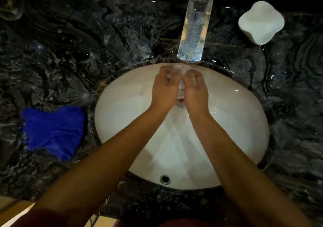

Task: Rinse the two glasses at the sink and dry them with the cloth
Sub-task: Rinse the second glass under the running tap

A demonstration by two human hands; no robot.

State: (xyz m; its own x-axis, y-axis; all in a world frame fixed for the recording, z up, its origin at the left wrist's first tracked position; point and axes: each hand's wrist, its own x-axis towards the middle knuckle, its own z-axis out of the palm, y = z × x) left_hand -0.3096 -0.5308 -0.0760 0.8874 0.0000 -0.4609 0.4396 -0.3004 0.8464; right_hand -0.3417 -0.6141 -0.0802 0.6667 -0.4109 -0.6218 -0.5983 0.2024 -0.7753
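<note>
Both my hands are together over the white sink (236, 122), just under the tap's spout (194, 34). My left hand (164, 88) and my right hand (196, 90) curl round a small clear glass (181, 89) held between them; only a narrow strip of it shows. Water runs onto the fingers at the top of the glass. The blue cloth (54, 130) lies crumpled on the dark marble counter left of the sink. A faint round clear shape, perhaps the second glass (10, 10), stands at the far left back of the counter.
A white lobed dish or soap holder (261, 22) sits on the wet counter (87, 43) at the back right. The sink's overflow hole (165, 179) is at its near wall. The drain (180, 103) lies under the hands. The counter's front edge runs along the bottom.
</note>
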